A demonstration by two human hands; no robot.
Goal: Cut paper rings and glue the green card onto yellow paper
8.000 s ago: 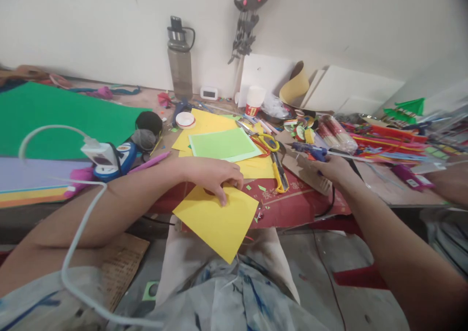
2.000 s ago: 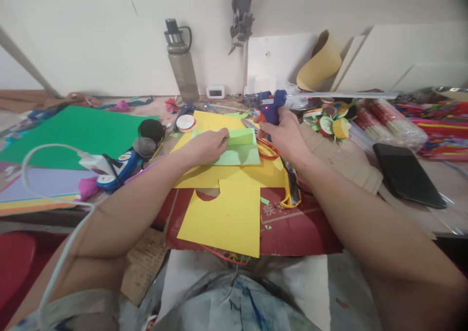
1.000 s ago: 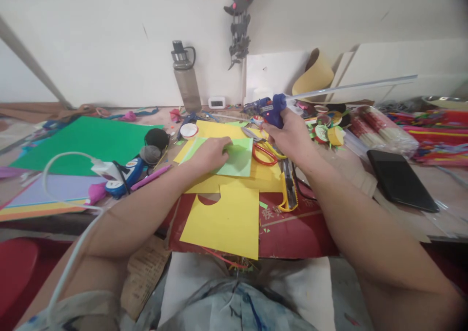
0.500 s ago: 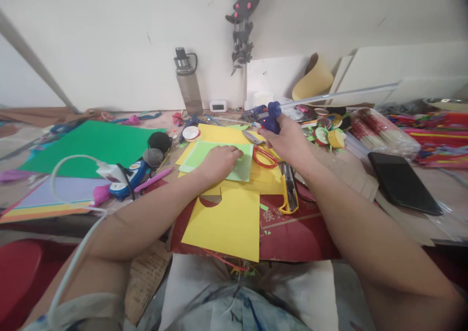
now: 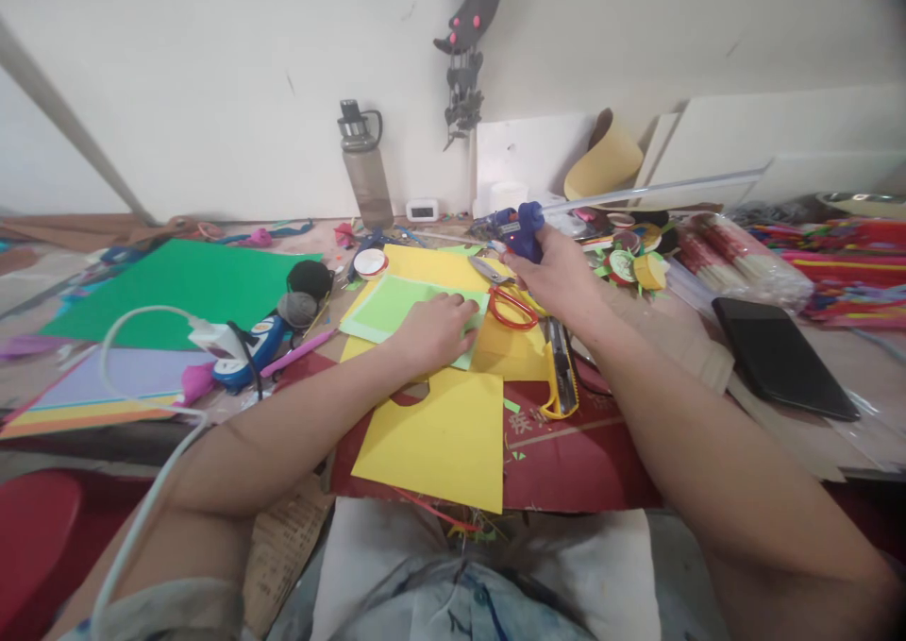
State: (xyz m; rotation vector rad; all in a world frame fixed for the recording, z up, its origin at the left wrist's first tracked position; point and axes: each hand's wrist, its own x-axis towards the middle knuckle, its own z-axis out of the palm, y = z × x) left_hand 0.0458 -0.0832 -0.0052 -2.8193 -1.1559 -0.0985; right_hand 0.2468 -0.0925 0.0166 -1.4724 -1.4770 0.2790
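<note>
The left hand (image 5: 440, 331) is lying on the light-green sheet (image 5: 386, 309) atop yellow paper (image 5: 520, 353), fingers slightly apart; the right hand (image 5: 564, 268) is clamping its fingers on the glue gun (image 5: 522, 231). Pressure should be spreading evenly, the glue gun pointing clear.

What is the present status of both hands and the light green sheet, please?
Left hand on light green sheet. Right hand holding blue glue gun. Scissors close beside sheet.

Two hands (image 5: 440, 331), one held glue gun (image 5: 525, 232), one bottle (image 5: 367, 184), one black phone (image 5: 784, 356), one yellow cutter (image 5: 562, 377).
</note>
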